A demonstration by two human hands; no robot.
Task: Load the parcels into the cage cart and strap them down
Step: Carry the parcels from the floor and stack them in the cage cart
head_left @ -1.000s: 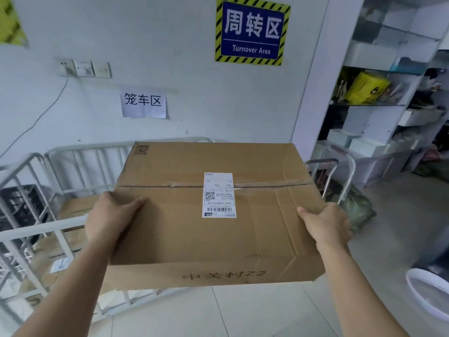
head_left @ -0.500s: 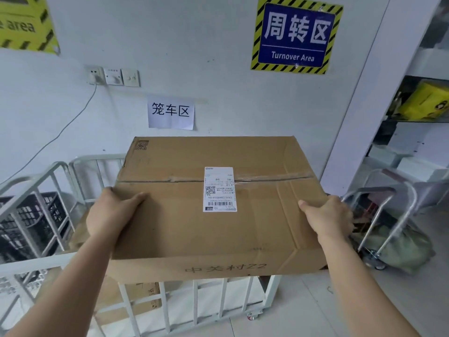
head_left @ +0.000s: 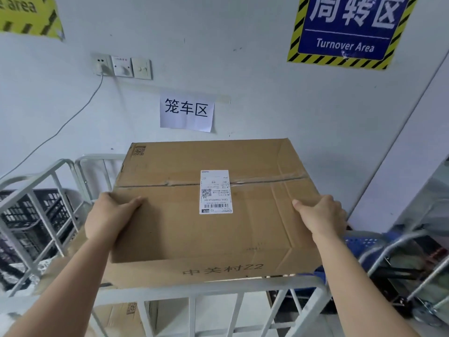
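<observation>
Large cardboard parcel (head_left: pixel 213 229) was held in the air with its top face tilted toward the camera, above the near top rail of the white cage cart (head_left: pixel 194 291); whether its underside touched the rail could not be told. Left hand (head_left: pixel 109 217) gripped the parcel's left edge, thumb laid across the top face, fingers wrapped round the side and out of sight. Right hand (head_left: pixel 320 217) gripped the right edge the same way, thumb on top. White shipping label (head_left: pixel 215 192) sat over the taped centre seam, and printed characters ran along the near side face. Through the cart's bars a second cardboard box (head_left: pixel 126 317) lay lower down inside. Black plastic crate (head_left: pixel 29 215) stood beyond the cart's left side rails. A metal hand trolley (head_left: pixel 401 251) stood to the right, blurred. On the wall behind were a paper notice (head_left: pixel 186 113), a blue "Turnover Area" sign (head_left: pixel 345 32) and a row of sockets (head_left: pixel 121 66) with one cable plugged in.
</observation>
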